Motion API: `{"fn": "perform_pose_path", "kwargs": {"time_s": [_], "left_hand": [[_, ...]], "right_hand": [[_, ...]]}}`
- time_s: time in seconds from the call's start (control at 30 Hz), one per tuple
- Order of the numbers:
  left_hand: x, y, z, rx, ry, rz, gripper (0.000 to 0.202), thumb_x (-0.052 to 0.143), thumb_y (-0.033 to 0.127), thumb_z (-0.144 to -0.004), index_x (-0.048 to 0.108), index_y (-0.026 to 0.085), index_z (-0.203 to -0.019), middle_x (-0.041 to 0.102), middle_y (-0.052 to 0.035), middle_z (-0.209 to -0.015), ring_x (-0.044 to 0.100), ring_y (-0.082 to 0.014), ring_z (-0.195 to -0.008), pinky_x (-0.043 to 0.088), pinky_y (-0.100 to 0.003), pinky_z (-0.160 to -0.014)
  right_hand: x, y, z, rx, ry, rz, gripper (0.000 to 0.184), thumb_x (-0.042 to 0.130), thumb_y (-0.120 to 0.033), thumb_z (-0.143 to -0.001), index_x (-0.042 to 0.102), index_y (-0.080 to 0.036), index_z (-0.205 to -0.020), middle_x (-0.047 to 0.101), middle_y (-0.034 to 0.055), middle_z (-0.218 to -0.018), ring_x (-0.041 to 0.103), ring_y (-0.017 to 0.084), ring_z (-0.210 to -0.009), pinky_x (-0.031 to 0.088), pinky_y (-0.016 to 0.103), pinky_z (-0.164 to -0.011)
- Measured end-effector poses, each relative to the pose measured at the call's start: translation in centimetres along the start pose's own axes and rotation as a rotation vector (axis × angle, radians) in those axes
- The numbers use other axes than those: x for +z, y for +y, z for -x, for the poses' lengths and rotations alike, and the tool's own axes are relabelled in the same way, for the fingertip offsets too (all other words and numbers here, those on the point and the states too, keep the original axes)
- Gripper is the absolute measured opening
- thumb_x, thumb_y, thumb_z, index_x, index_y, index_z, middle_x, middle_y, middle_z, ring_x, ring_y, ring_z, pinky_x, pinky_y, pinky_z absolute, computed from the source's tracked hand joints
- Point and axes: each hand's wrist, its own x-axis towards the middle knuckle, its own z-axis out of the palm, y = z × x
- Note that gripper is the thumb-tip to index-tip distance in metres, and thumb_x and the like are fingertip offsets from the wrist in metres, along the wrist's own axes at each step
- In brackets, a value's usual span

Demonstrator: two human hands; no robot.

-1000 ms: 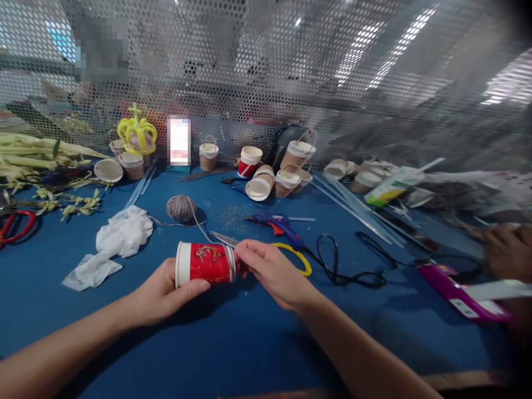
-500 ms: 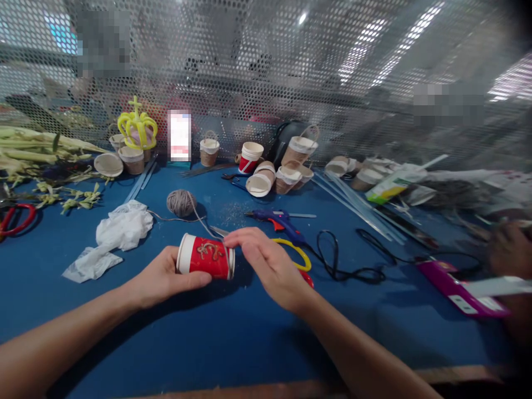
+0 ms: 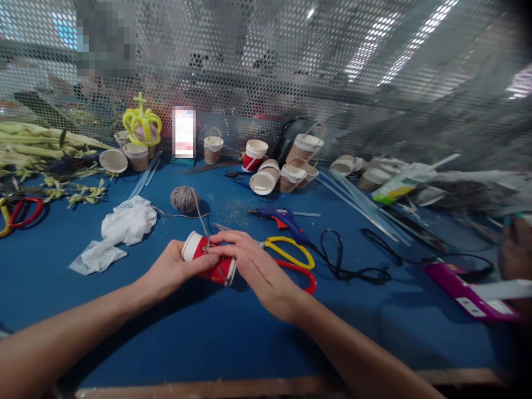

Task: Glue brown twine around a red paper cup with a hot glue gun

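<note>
A red and white paper cup (image 3: 216, 275) lies on its side just above the blue table, my left hand (image 3: 171, 270) closed round its open end. Its thumb rests along the red wall. My right hand (image 3: 262, 272) reaches over the cup from the right, fingers together and fingertips pressing grey yarn (image 3: 203, 223) against the side. This strand runs down from a yarn ball (image 3: 184, 199) behind the cup; a length also crosses the cup near its base. Part of the printed side is hidden under my fingers. Yellow and red handled scissors (image 3: 291, 244) lie beside my right hand.
Crumpled white cloth (image 3: 129, 220) lies left of the cup. A blue glue gun (image 3: 282, 217) with a black cord, glue sticks (image 3: 359, 206) and a purple power strip (image 3: 461, 293) are to the right. Wrapped cups (image 3: 303, 148) stand along the mesh. Another person's hand (image 3: 515, 249) is at far right.
My right fingers have moved left from the cup's base end to its middle, bringing the yarn along. The cup has tilted and turned slightly, and more of the scissors' handles show.
</note>
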Motion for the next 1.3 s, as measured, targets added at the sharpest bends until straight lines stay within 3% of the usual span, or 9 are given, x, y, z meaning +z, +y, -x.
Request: {"fn": "perform_pose_path", "kwargs": {"time_s": [0.13,0.3,0.4,0.5,0.63,0.77,1.0,1.13,1.3], "left_hand": [[0.2,0.1,0.0,-0.050,0.016,0.096,0.013,0.072,0.026,-0.063,0.070,0.013,-0.064,0.069,-0.0024,-0.060,0.058,-0.0113,-0.052,0.046,-0.021,-0.058],[-0.2,0.3,0.0,-0.062,0.090,0.139,0.013,0.072,0.027,-0.063,0.070,0.014,-0.063,0.071,-0.0012,-0.060,0.060,-0.0098,-0.053,0.046,-0.018,-0.058],[-0.6,0.4,-0.1,-0.047,0.108,0.147,0.015,0.072,0.029,-0.062,0.070,0.014,-0.063,0.071,-0.0013,-0.061,0.060,-0.0096,-0.054,0.046,-0.017,-0.059],[-0.8,0.6,-0.1,-0.034,0.116,0.150,0.014,0.072,0.028,-0.062,0.070,0.015,-0.064,0.072,-0.0010,-0.063,0.061,-0.0093,-0.056,0.047,-0.017,-0.060],[-0.9,1.0,-0.2,-0.016,0.104,0.161,0.013,0.072,0.027,-0.063,0.070,0.014,-0.067,0.072,-0.0017,-0.065,0.062,-0.0096,-0.058,0.047,-0.017,-0.061],[-0.8,1.8,-0.3,-0.013,0.140,0.202,0.014,0.073,0.026,-0.061,0.068,0.012,-0.063,0.070,-0.0015,-0.059,0.059,-0.0084,-0.053,0.045,-0.016,-0.055],[-1.0,2.7,-0.5,-0.034,0.178,0.205,0.014,0.072,0.026,-0.061,0.068,0.013,-0.064,0.070,-0.0026,-0.061,0.060,-0.0112,-0.054,0.046,-0.019,-0.056],[-1.0,3.0,-1.0,-0.002,0.193,0.101,0.012,0.071,0.026,-0.062,0.068,0.015,-0.060,0.069,-0.0023,-0.060,0.059,-0.0125,-0.055,0.045,-0.020,-0.056],[-1.3,3.1,-2.0,0.089,0.271,-0.110,0.014,0.071,0.029,-0.060,0.067,0.016,-0.057,0.067,-0.0002,-0.055,0.055,-0.0110,-0.051,0.041,-0.019,-0.050]], "right_hand": [[-0.8,-0.1,-0.3,0.042,0.097,-0.025,0.034,0.030,-0.035,-0.091,0.059,-0.020,-0.099,0.057,0.0069,-0.109,0.050,0.017,-0.105,0.037,0.038,-0.093],[-5.2,1.1,-0.9,0.234,0.557,-0.084,0.029,0.039,-0.042,-0.086,0.054,-0.018,-0.077,0.060,0.0025,-0.073,0.059,0.013,-0.065,0.048,0.024,-0.055],[-8.3,2.6,-1.2,0.370,0.717,0.256,0.030,0.034,-0.041,-0.086,0.051,-0.018,-0.077,0.061,0.0043,-0.073,0.059,0.014,-0.065,0.048,0.025,-0.057],[-10.1,4.2,-1.2,0.686,0.441,0.726,0.019,0.045,-0.030,-0.080,0.056,-0.018,-0.071,0.064,0.0078,-0.076,0.060,0.019,-0.073,0.045,0.029,-0.065],[-10.1,6.7,-1.0,0.841,0.195,0.755,0.017,0.061,-0.014,-0.060,0.052,-0.018,-0.047,0.062,0.0058,-0.056,0.061,0.022,-0.064,0.042,0.028,-0.057],[-9.6,8.0,-0.9,0.888,0.165,0.706,0.009,0.062,-0.014,-0.059,0.055,-0.017,-0.054,0.064,0.0079,-0.063,0.061,0.024,-0.070,0.043,0.029,-0.058],[-9.6,5.3,-0.1,0.766,0.281,0.397,0.034,0.054,-0.023,-0.073,0.046,-0.013,-0.104,0.065,0.0070,-0.082,0.063,0.015,-0.069,0.049,0.025,-0.062],[-8.4,1.9,0.1,0.574,0.331,-0.034,0.024,0.060,-0.036,-0.070,0.054,-0.015,-0.080,0.062,0.0024,-0.068,0.057,0.010,-0.054,0.048,0.022,-0.052],[-5.8,-0.6,0.2,0.442,0.228,-0.028,0.022,0.057,-0.034,-0.074,0.061,-0.014,-0.082,0.062,0.0008,-0.058,0.053,0.009,-0.046,0.045,0.021,-0.047]]}}
